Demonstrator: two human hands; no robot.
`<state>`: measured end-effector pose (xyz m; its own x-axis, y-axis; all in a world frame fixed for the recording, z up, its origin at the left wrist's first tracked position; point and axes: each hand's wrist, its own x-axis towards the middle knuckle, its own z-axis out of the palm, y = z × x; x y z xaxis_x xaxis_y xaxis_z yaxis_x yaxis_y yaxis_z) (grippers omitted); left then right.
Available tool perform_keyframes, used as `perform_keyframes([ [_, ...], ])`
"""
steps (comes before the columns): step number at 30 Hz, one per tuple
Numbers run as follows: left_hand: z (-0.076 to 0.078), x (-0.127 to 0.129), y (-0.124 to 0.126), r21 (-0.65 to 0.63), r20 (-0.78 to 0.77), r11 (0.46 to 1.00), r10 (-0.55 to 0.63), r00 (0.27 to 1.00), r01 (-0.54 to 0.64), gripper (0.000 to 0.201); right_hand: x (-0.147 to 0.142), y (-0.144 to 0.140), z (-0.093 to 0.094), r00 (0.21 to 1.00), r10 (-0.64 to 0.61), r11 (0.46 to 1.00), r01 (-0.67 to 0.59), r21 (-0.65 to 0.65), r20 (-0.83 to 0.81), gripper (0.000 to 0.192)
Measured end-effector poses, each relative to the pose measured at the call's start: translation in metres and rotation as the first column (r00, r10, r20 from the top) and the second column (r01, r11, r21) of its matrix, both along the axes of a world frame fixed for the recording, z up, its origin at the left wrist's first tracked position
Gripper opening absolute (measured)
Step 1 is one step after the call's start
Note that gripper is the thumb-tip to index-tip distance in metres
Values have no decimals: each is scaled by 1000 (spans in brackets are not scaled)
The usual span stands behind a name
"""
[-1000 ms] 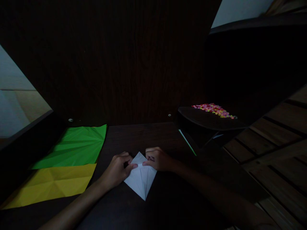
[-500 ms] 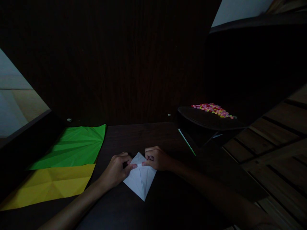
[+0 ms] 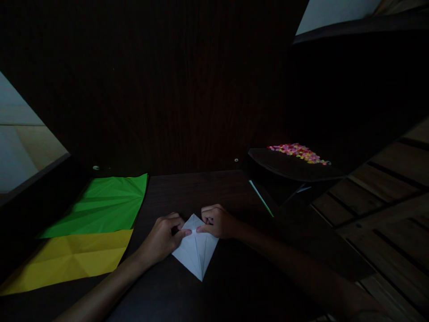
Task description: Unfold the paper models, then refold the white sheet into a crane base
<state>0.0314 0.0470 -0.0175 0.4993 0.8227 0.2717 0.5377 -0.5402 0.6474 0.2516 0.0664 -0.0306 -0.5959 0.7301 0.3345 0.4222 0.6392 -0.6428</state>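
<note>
Lying flat on the dark wooden tabletop [image 3: 208, 188], close to its near edge, a white sheet of paper folded into a kite shape [image 3: 196, 250] points its long tip toward the person, with a raised crease running down its middle. Both hands work at the upper end of the white kite-shaped paper: the left hand [image 3: 163, 237] is curled, its thumb and forefinger pressed down on the upper left flap, and the right hand [image 3: 217, 222] is likewise curled, its fingertips [image 3: 200, 229] pinching or pressing the upper right flap near the centre line; whether either hand has the flap lifted or merely held flat cannot be told in this dim light. Both forearms stretch back toward the bottom of the view, resting on or just above the table. To the left, well apart from the hands, a creased bright green square sheet of paper [image 3: 103, 205] lies on the table, and a creased yellow sheet of paper [image 3: 72, 259] sits against its near edge. To the right and farther back, a dark shallow tray [image 3: 288, 167] carries a scatter of small pink and yellow beads [image 3: 298, 153], and a thin green stick [image 3: 261, 199] lies slanted just in front of it.
</note>
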Motion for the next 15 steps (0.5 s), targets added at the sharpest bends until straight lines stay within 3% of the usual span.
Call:
perform_keyframes([
  [15,2,-1,0,-44,-31,999,-25,999,23,27,1,-1,5,1000,3,999,-3,-41,12,39],
])
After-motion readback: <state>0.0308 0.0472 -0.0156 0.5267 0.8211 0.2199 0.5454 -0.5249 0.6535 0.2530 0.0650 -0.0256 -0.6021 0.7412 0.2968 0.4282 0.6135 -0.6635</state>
